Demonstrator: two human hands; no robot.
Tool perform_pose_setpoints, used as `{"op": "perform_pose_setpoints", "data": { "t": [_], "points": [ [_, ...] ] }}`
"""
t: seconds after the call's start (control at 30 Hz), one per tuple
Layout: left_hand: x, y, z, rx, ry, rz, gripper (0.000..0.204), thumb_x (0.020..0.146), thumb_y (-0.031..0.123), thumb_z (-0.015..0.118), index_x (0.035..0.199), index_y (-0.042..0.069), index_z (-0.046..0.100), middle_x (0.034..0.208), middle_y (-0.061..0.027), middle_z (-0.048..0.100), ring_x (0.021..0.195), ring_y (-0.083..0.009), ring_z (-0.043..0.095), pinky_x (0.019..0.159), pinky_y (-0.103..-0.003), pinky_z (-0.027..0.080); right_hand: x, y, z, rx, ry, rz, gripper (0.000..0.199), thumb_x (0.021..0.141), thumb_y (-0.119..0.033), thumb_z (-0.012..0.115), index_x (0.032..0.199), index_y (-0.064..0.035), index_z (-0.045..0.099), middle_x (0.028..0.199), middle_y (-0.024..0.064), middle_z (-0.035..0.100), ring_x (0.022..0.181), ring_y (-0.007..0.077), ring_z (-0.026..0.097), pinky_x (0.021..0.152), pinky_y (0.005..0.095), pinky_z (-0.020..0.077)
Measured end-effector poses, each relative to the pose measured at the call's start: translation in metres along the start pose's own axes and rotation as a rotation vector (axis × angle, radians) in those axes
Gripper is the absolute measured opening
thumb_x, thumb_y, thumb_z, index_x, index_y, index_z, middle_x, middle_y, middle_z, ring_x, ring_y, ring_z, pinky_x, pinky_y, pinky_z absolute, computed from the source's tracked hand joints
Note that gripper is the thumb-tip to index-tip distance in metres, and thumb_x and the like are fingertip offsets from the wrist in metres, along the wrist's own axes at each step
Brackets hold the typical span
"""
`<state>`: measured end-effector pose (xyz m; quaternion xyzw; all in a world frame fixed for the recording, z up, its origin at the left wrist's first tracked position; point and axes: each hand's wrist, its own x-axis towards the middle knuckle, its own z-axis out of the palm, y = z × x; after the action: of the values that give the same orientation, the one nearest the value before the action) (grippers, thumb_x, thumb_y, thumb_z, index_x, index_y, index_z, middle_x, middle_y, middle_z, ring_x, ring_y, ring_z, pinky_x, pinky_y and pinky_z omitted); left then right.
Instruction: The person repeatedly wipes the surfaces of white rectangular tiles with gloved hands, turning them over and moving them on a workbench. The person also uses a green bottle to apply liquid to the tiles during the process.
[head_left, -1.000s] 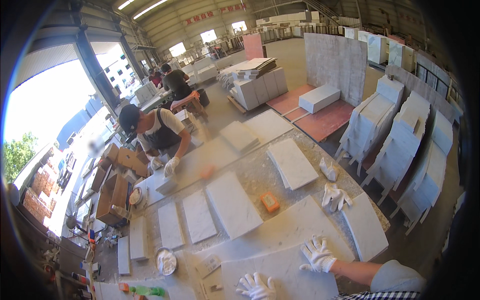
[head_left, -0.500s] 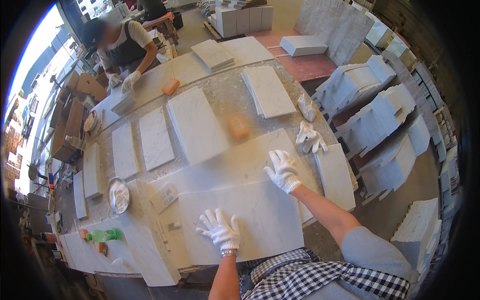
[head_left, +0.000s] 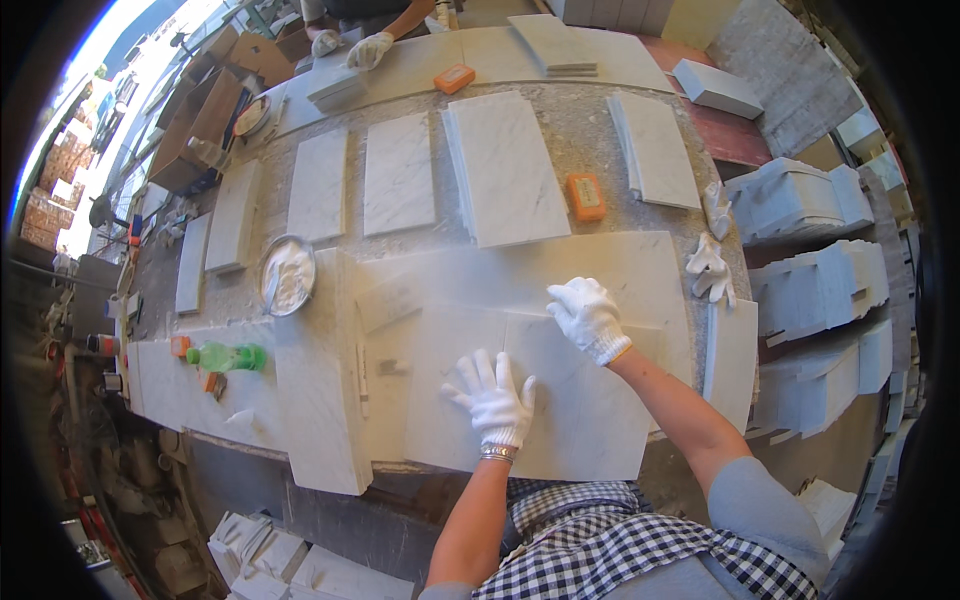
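Observation:
A pale marble slab (head_left: 570,430) lies flat at the near edge of the bench, on top of a larger pale slab (head_left: 640,265). My left hand (head_left: 493,405), in a white knit glove, rests on the top slab with its fingers spread. By the far edge of that slab is my right hand (head_left: 587,318), gloved the same way. Its fingers are curled and pressed together; whatever they hold, if anything, is hidden. Beyond it sit an orange block (head_left: 586,197) and a stack of marble slabs (head_left: 510,170).
A metal bowl of white paste (head_left: 288,277) and a green plastic bottle (head_left: 228,357) stand to the left. White gloves (head_left: 709,268) lie at the right edge, near stacked slabs (head_left: 805,195). Across the bench, a co-worker's gloved hands (head_left: 370,50) are beside a small slab.
My view has shifted, so the bench appears lower left to upper right differently turned. My right hand's fingers, looser before, are curled together now. My left hand remains flat on the slab.

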<state>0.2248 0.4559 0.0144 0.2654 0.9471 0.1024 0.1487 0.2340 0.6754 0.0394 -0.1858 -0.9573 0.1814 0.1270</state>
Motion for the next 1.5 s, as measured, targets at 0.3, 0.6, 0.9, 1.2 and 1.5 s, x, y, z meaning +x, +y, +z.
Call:
{"op": "perform_pose_setpoints", "data": {
  "t": [0.3, 0.6, 0.9, 1.2, 1.5],
  "points": [
    [0.004, -0.03, 0.095, -0.828, 0.078, -0.096, 0.08, 0.1, 0.045, 0.057, 0.161, 0.011, 0.018, 0.166, -0.0209, 0.02, 0.153, -0.0337, 0.021, 0.114, -0.068, 0.027, 0.022, -0.183, 0.078, 0.145, -0.294, -0.411, 0.018, 0.082, -0.025, 0.068, 0.096, -0.0143, 0.069, 0.094, 0.0072, 0.066, 0.094, 0.0301, 0.062, 0.078, 0.0451, 0.0498],
    [-0.008, -0.015, 0.062, -0.152, 0.254, -0.021, 0.072, 0.098, 0.037, 0.063, 0.156, 0.007, 0.033, 0.161, -0.0213, 0.031, 0.125, -0.0271, 0.056, 0.091, -0.051, 0.053, 0.035, -0.196, 0.099, 0.738, -0.398, -0.053, 0.023, 0.091, -0.011, 0.063, 0.113, -0.0092, 0.072, 0.104, 0.0066, 0.07, 0.094, 0.0268, 0.067, 0.082, 0.0411, 0.0532],
    [0.009, -0.009, 0.036, 0.145, 0.204, 0.047, 0.052, 0.089, 0.039, 0.066, 0.131, 0.01, 0.054, 0.143, -0.0136, 0.043, 0.143, -0.0352, 0.028, 0.108, -0.074, 0.024, -0.041, -0.077, -0.008, 1.983, -0.394, 0.788, 0.044, 0.096, -0.01, 0.06, 0.137, 0.0031, 0.056, 0.111, 0.012, 0.067, 0.09, 0.0223, 0.068, 0.085, 0.0418, 0.0561],
    [-0.001, 0.006, 0.001, 0.13, 0.044, -0.022, 0.07, 0.094, 0.053, 0.061, 0.15, 0.015, 0.043, 0.166, -0.017, 0.023, 0.156, -0.0418, 0.008, 0.117, -0.074, 0.006, -0.169, -0.003, -0.077, 1.488, -0.097, 0.881, 0.038, 0.098, -0.017, 0.061, 0.132, 0.0006, 0.062, 0.111, 0.0098, 0.07, 0.091, 0.0192, 0.068, 0.084, 0.0402, 0.0575],
    [0.002, 0.001, 0.012, 0.221, 0.101, -0.012, 0.067, 0.095, 0.048, 0.063, 0.15, 0.016, 0.042, 0.166, -0.0145, 0.024, 0.156, -0.0388, 0.013, 0.117, -0.073, 0.01, -0.242, 0.027, -0.09, 0.705, 0.32, 0.8, 0.027, 0.096, -0.013, 0.065, 0.121, -0.0035, 0.07, 0.102, 0.0091, 0.072, 0.089, 0.0194, 0.07, 0.075, 0.0315, 0.0569]
  ]
}}
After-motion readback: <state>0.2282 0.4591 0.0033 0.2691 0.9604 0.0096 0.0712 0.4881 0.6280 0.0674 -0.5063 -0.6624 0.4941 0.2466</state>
